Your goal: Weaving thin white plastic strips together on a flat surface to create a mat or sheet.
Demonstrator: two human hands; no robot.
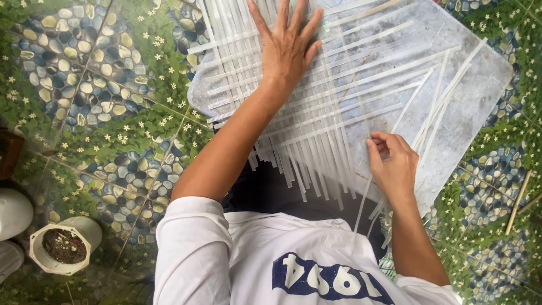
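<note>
Tiled floor printed with pebbles, green leaves and small white flowers

A pale grey plastic sheet lies flat on it, bearing a weave of thin white strips. At the left stands a white round pot of dark soil; thin tan sticks lie at the right.

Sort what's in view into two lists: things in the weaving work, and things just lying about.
In the work:
left hand pressed flat on the woven white strips
right hand pinching a loose strip
pale board underneath

Lying about:
white pot of soil
white rounded container
thin sticks on the patterned floor
</note>
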